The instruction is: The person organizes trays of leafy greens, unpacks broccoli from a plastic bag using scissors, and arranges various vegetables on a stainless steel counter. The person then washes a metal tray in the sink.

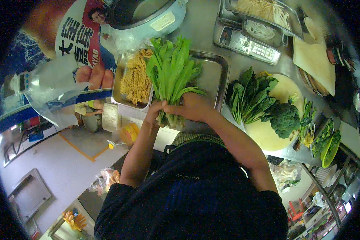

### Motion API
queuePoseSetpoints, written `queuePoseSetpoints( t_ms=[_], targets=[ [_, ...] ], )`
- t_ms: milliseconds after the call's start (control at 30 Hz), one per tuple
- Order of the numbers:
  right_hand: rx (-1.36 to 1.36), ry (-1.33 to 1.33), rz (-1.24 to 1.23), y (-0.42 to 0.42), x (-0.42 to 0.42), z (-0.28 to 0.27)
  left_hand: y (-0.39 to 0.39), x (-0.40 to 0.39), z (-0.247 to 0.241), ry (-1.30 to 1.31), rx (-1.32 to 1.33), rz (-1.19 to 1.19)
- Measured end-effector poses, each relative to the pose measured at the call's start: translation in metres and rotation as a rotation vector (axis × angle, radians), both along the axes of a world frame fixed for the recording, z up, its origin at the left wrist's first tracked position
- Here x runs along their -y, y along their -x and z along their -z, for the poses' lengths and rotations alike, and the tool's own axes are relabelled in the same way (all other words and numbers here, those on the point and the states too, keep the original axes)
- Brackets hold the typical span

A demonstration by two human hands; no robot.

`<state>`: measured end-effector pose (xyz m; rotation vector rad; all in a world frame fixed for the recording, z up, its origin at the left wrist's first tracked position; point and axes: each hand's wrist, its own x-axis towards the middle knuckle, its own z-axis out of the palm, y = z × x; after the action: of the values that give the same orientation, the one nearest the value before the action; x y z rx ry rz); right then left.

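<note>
Both my hands grip one bunch of leafy greens (171,69) near its pale stem ends, with the leaves pointing away from me. My left hand (156,112) is wrapped around the lower left of the stems. From the other side, my right hand (195,108) closes over the bunch, its thumb across the stems. The greens hang over a shallow stainless steel tray (223,81) whose left part they hide. Left of them, a smaller steel tray (116,97) holds a yellow textured food (136,79), possibly noodles or tofu skin.
On the right, a round cutting board (258,136) bears dark leafy greens (246,93) and a broccoli head (285,120). A digital scale (249,45) stands behind, near trays of noodles and mushrooms (264,12). A rice-cooker-like pot (150,21) is at the back. A person (88,109) is at the left.
</note>
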<state>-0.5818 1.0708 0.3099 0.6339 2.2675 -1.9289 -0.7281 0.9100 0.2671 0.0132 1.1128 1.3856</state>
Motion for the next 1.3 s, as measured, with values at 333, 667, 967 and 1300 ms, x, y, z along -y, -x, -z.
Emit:
queuePoseSetpoints(
  t_ms=[333,667,967,1300],
  targets=[
    [-0.127,0.085,-0.236,-0.032,-0.033,0.087,0.002,0.004,-0.053,-0.245,0.105,-0.094],
    [-0.245,-0.796,0.350,0.062,-0.048,0.173,0.020,0.008,-0.098,-0.540,0.354,-0.115],
    [0.051,-0.104,0.540,0.029,-0.022,0.148,0.029,-0.008,-0.117,-0.474,0.083,-0.092],
    [-0.138,0.851,0.739,-0.036,0.025,0.078,0.032,-0.053,-0.054,-0.387,0.021,0.060]
  ],
)
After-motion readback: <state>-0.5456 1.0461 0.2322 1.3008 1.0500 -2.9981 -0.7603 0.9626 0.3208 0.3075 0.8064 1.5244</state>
